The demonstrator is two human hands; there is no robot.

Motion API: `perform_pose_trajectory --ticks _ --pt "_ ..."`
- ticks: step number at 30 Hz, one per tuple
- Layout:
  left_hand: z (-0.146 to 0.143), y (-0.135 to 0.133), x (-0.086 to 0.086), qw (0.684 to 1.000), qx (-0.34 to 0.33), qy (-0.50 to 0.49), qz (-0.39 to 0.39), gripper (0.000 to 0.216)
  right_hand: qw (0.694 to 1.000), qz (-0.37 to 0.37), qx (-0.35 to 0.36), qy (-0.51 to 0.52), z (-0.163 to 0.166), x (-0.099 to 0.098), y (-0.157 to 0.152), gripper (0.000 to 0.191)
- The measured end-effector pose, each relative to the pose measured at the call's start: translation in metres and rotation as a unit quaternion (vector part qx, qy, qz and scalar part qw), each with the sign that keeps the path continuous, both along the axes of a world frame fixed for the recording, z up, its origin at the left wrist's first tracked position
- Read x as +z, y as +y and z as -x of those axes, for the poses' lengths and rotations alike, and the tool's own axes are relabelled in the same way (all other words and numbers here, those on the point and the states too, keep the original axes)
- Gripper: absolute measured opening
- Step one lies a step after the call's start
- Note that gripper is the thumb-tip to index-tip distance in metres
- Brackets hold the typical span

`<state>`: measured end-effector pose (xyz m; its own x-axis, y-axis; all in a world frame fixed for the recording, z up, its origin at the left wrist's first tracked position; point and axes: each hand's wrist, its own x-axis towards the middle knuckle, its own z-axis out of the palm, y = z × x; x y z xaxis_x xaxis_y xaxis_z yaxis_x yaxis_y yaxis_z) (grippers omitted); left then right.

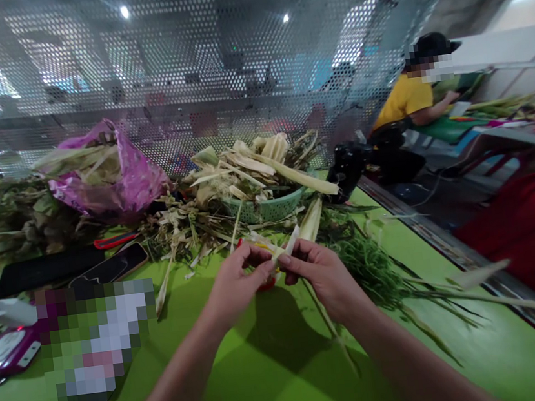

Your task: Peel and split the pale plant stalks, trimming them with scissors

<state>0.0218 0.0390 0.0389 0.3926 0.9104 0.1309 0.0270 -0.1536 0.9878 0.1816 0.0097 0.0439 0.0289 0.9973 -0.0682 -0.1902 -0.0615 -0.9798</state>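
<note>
Above the green table, my left hand (241,278) pinches a pale, narrow strip of dried plant husk (278,251) between thumb and finger. Gripping the same strip from the other side is my right hand (319,275), its thumb and fingers pressed together close to the left one. A wider pale green husk piece (311,222) rises just behind the right hand. Red and yellow parts of an object (267,285) show behind my fingers; its kind is mostly hidden. Long thin stalks hang below my right hand.
Beyond my hands stands a green basket (263,209) heaped with dry husks. A pink plastic bag (108,174), a red cutter (115,240) and a phone (110,268) lie left. Green stringy plants (367,263) are right. A perforated metal screen (207,71) closes the back; a person (404,102) sits far right.
</note>
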Motion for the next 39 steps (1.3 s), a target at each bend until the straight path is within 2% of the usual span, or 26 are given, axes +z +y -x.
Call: perform_pose_trajectory --ticks 4,10,20,28,36,39 --pt "-0.002 0.002 -0.003 1.0 0.026 -0.002 0.005 0.011 1.0 0.009 0.003 -0.021 0.0 -0.001 -0.001 0.021" --pt "0.0 0.003 -0.002 1.0 0.023 -0.003 0.014 0.013 0.999 -0.017 0.023 -0.031 -0.003 -0.002 0.001 0.022" --pt "0.0 0.003 -0.005 0.999 0.021 -0.004 0.036 0.011 0.999 -0.017 0.008 -0.034 0.001 -0.009 0.002 0.02" --pt "-0.005 0.002 -0.01 0.989 -0.02 -0.081 0.119 0.018 0.998 -0.023 -0.021 -0.05 0.001 -0.013 0.003 0.022" --pt "-0.008 0.0 -0.013 0.987 0.016 -0.076 0.142 0.021 0.998 -0.025 -0.017 -0.05 0.004 -0.013 0.003 0.023" --pt "-0.009 0.0 -0.012 0.979 0.022 -0.099 0.178 0.029 0.998 -0.024 -0.01 -0.052 0.005 -0.011 0.002 0.022"
